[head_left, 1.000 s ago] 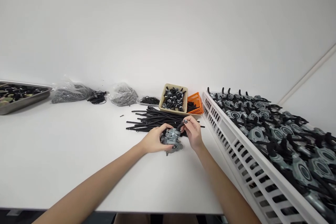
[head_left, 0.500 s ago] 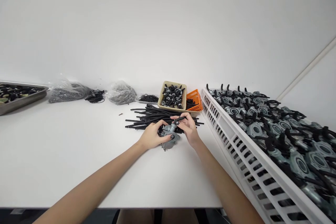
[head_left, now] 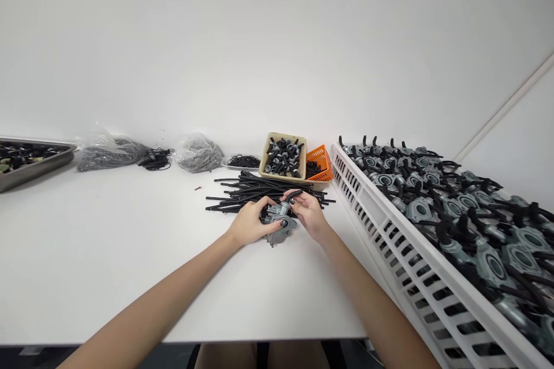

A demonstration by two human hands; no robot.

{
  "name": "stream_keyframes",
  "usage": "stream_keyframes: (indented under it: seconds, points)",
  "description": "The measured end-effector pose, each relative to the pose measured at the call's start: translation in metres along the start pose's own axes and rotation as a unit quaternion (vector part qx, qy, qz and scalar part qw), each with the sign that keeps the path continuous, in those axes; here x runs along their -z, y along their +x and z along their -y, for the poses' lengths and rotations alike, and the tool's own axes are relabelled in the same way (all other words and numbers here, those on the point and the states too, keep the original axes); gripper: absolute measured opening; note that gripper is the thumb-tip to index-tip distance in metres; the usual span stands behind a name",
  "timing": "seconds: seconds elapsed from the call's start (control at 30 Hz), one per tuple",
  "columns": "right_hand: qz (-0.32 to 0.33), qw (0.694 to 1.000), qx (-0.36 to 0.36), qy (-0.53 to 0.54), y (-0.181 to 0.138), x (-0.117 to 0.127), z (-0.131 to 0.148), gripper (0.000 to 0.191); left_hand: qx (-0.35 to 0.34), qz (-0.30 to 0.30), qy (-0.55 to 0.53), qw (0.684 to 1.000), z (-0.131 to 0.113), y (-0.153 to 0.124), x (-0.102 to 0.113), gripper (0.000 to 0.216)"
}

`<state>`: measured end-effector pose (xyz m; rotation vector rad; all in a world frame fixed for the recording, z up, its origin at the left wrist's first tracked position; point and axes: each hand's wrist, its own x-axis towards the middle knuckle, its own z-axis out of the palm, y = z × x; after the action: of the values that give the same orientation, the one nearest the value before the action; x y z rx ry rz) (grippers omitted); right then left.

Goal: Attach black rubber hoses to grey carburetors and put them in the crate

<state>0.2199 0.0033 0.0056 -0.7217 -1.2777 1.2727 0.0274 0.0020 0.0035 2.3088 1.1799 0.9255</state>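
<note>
My left hand (head_left: 247,222) grips a small grey metal carburetor (head_left: 278,225) just above the white table (head_left: 130,253). My right hand (head_left: 308,214) pinches a short black rubber hose (head_left: 292,195) that rises from the top of the carburetor. Both hands meet at the part, near the middle of the table. Right behind them lies a loose pile of black hoses (head_left: 255,191).
A white slotted crate (head_left: 402,248) full of grey carburetors with black hoses fills the right side. Behind the hose pile stand a beige bin (head_left: 283,157) of small fittings and an orange basket (head_left: 321,162). Plastic bags (head_left: 199,153) of parts and a metal tray (head_left: 30,159) lie at the back left.
Both hands and the carburetor have shifted slightly away from me toward the hose pile. My right hand has slid along the short hose, which now points up and right.
</note>
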Motion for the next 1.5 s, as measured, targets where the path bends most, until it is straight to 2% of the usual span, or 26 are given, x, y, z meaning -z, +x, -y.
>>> stream_keyframes:
  seconds: [0.4,1.07,1.3,1.4,1.5]
  points:
    - [-0.011,1.000,-0.013,0.000,0.001,0.002,-0.001,0.033,0.002,0.010,-0.004,1.000,-0.001,0.000,0.001,0.041]
    - [0.015,0.998,-0.051,0.039,-0.002,-0.001,0.006,0.032,0.009,0.010,0.018,1.000,0.000,-0.001,0.001,0.041]
    - [-0.027,0.998,-0.048,0.015,0.000,-0.006,-0.002,0.034,0.002,0.007,0.022,1.000,0.001,-0.001,0.001,0.041]
    - [-0.003,0.998,-0.054,0.020,0.001,-0.005,-0.004,0.041,-0.003,0.007,0.030,1.000,0.001,-0.001,0.001,0.042]
    - [0.056,0.994,-0.084,0.033,0.000,0.000,-0.003,0.042,-0.009,0.004,0.031,0.999,0.002,-0.001,0.001,0.043]
